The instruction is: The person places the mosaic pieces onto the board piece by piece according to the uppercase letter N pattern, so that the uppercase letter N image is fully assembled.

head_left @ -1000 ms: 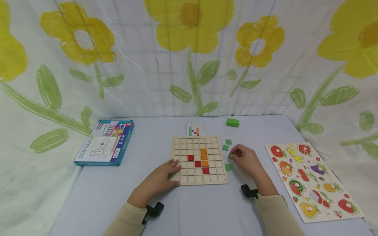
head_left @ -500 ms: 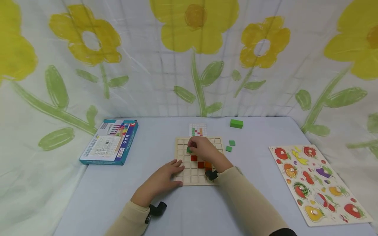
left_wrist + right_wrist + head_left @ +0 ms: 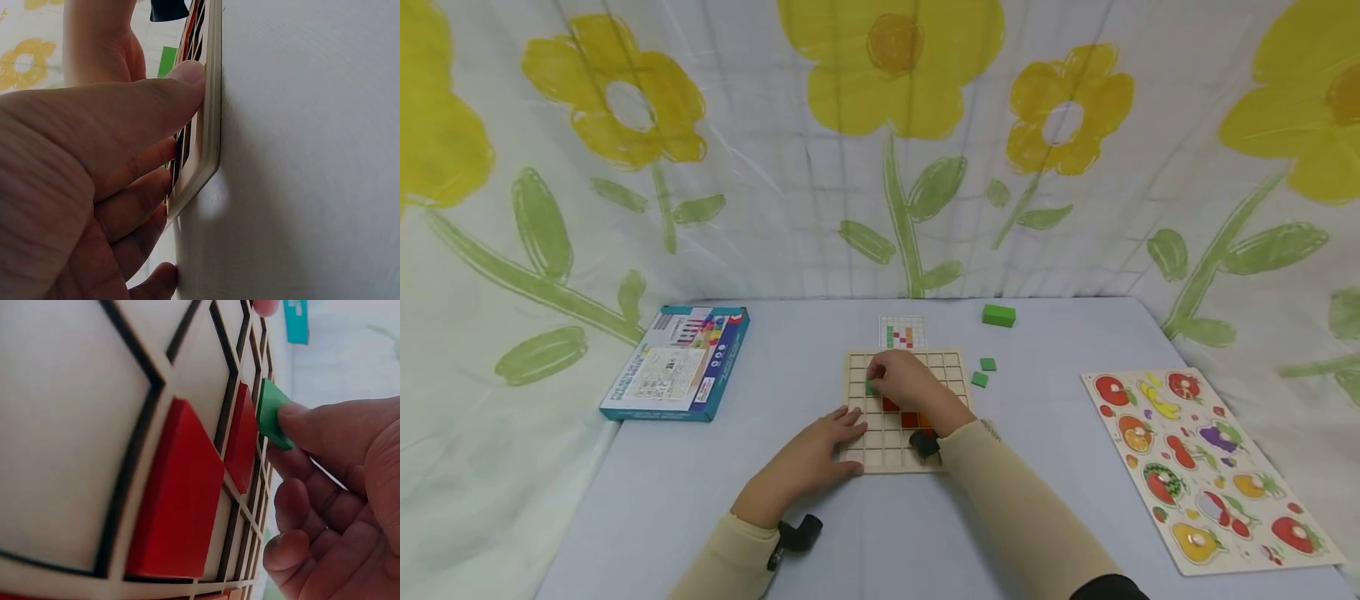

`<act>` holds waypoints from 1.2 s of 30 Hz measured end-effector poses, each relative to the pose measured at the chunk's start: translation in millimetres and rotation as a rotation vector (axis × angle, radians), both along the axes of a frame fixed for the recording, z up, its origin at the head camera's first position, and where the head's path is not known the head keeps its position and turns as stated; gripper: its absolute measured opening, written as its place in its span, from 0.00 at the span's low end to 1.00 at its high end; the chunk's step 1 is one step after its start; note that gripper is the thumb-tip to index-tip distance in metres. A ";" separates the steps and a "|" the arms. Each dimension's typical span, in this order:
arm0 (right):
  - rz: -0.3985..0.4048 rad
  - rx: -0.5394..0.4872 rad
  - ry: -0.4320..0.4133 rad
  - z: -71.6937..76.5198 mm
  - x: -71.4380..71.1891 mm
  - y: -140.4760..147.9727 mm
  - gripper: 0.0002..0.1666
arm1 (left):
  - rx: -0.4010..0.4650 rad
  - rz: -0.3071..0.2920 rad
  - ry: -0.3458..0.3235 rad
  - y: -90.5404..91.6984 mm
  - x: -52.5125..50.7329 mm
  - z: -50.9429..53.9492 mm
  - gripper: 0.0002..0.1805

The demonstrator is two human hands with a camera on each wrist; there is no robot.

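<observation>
Left hand [image 3: 811, 450] lay stretched out, fingers loosely spread, thumb apart; left forearm [image 3: 728, 552] trailed behind it. Right hand [image 3: 904, 382], ahead and right of left hand, pinched with thumb; right forearm [image 3: 1011, 500] slanted back rightward.

creased white backdrop [image 3: 760, 250] | yellow flowers [image 3: 891, 96], green leaves [image 3: 937, 185] | pale tabletop [image 3: 868, 533] | soft light

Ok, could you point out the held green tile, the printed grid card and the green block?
Held green tile [image 3: 269, 414]: right wrist view, on its broad face.
Printed grid card [image 3: 902, 331]: head view, middle of its grid.
Green block [image 3: 997, 318]: head view, on its front face.
</observation>
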State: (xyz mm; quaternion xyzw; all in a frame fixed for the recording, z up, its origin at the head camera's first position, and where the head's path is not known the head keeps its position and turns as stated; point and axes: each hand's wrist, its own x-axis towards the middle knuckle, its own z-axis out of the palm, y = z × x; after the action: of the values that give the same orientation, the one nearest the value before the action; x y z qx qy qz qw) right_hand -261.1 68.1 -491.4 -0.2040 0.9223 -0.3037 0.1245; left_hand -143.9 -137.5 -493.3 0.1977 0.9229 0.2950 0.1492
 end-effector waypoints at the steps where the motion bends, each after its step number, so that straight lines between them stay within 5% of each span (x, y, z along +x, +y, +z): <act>1: 0.002 0.001 0.001 -0.1 0.4 -0.2 0.03 | -0.004 0.002 0.000 0.1 0.1 -0.1 0.35; 20: -0.051 -0.010 0.018 0.7 4.6 9.8 0.07 | -0.016 0.000 0.019 -0.3 -0.6 -4.0 0.35; 28: -0.258 -0.172 0.086 23.3 11.9 78.3 0.13 | -0.033 0.029 -0.009 3.0 -0.2 -3.0 0.36; 36: -0.502 -0.180 0.043 2.4 17.6 141.3 0.14 | -0.020 0.043 -0.015 1.9 -0.9 -6.4 0.36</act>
State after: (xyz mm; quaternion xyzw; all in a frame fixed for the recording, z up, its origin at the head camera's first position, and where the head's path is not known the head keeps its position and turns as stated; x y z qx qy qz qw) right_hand -243.4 209.3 -489.0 0.0144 0.9158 -0.4013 0.0072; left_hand -144.8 -135.6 -499.7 0.1742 0.9286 0.2902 0.1520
